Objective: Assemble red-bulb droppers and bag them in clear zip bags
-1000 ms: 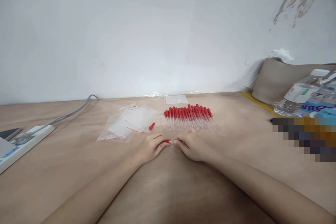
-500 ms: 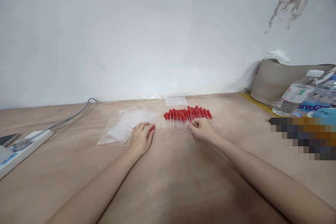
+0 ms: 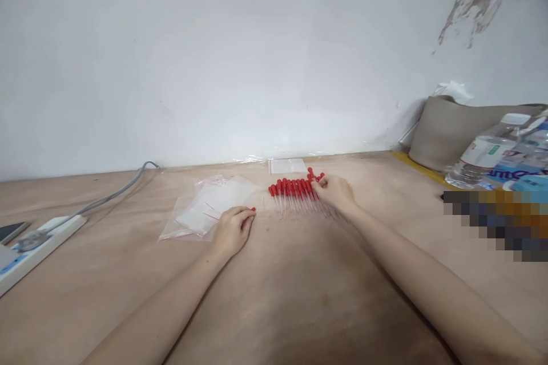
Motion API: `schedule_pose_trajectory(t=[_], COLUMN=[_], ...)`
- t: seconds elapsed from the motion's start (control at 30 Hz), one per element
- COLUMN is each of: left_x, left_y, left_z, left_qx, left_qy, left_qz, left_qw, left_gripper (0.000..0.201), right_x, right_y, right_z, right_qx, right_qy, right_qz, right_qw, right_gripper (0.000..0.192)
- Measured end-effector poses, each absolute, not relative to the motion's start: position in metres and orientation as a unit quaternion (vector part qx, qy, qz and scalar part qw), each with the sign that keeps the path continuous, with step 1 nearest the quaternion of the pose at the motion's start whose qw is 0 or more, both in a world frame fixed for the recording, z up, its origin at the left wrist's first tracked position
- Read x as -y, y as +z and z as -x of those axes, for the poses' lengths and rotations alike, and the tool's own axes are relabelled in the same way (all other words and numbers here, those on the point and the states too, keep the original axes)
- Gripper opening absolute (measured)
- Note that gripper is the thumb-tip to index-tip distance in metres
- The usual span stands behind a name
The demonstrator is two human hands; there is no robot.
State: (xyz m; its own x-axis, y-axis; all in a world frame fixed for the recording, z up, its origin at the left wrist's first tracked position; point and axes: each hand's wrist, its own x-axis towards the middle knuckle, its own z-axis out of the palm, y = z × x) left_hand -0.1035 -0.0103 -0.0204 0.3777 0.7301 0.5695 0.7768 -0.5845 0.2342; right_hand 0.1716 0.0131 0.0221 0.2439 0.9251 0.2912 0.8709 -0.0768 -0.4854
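Droppers with red bulbs and thin clear stems (image 3: 294, 187) lie side by side in a row, bulbs toward the wall. My right hand (image 3: 334, 193) is over the right end of the row, its fingers pinched on a dropper's red bulb (image 3: 315, 179). It covers several droppers there, and their stems blur below it. My left hand (image 3: 233, 230) is closed by thumb and fingers on another dropper, whose red bulb (image 3: 253, 209) peeks out at the fingertips; its stem cannot be made out. Clear zip bags with red strips (image 3: 192, 214) lie just left of that hand.
A small zip bag (image 3: 287, 166) lies by the wall behind the row. On the left are a power strip (image 3: 51, 245) with a grey cable (image 3: 124, 187) and a dark phone-like slab (image 3: 11, 232). On the right stand a beige bin (image 3: 445, 137) and a water bottle (image 3: 479, 157).
My right hand has moved up from the stems to the bulbs, and droppers at the right end have shifted. Less of the red bulb in my left hand shows now.
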Motion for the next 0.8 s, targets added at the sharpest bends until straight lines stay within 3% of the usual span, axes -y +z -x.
schedule_pose_trajectory(t=[0.53,0.7,0.8], left_x=[0.016,0.014,0.014], left_y=[-0.02,-0.022,-0.021], left_z=[0.103,0.102,0.102], left_qx=[0.464,0.463,0.458], left_qy=[-0.345,-0.348,-0.356], left_qz=[0.815,0.815,0.814], left_qw=[0.025,0.027,0.022], left_gripper=[0.014,0.023,0.025], right_x=[-0.015,0.004,0.012], right_y=[0.007,0.014,0.015], right_z=[-0.192,-0.155,-0.11], right_qx=[0.6,0.668,0.748], right_qy=[0.018,-0.001,0.02], right_qz=[0.756,0.682,0.617], right_qw=[0.26,0.299,0.244], right_gripper=[0.027,0.022,0.019])
